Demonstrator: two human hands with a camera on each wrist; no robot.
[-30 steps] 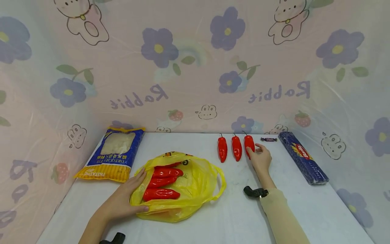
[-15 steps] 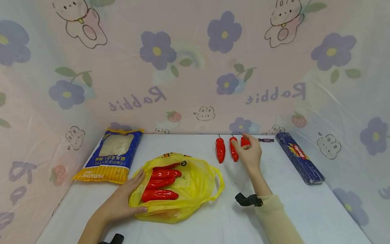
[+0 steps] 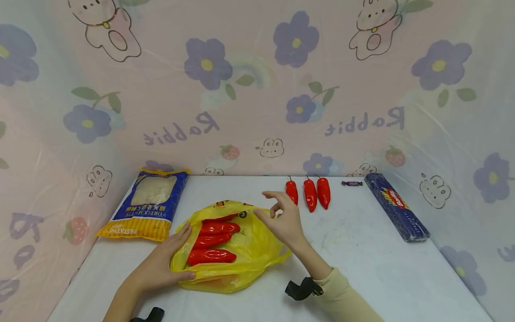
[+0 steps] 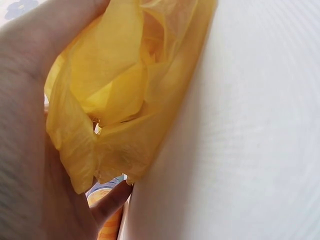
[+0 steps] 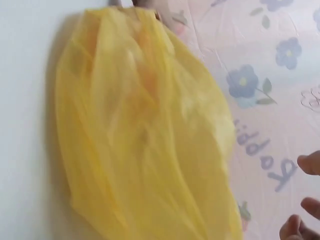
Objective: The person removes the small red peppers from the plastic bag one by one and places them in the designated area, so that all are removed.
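Head view — red peppers (image 3: 213,256) lie sideways in yellow bag (image 3: 259,239).

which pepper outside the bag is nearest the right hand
In the head view, the row's leftmost pepper: the right hand hides its lower end, while the other two show whole.

- The left hand (image 3: 165,259) is resting toward the left edge of the table (image 3: 382,268), thumb spreading apart from fingers (image 3: 179,239).
- The left forearm (image 3: 124,297) is showing bare.
- The right hand (image 3: 285,221) is hovering nearer the far edge, thumb and index finger standing apart.
- The right forearm (image 3: 348,300) is wearing a pale sleeve (image 3: 338,288) (stopping near the wrist (image 3: 318,266)).
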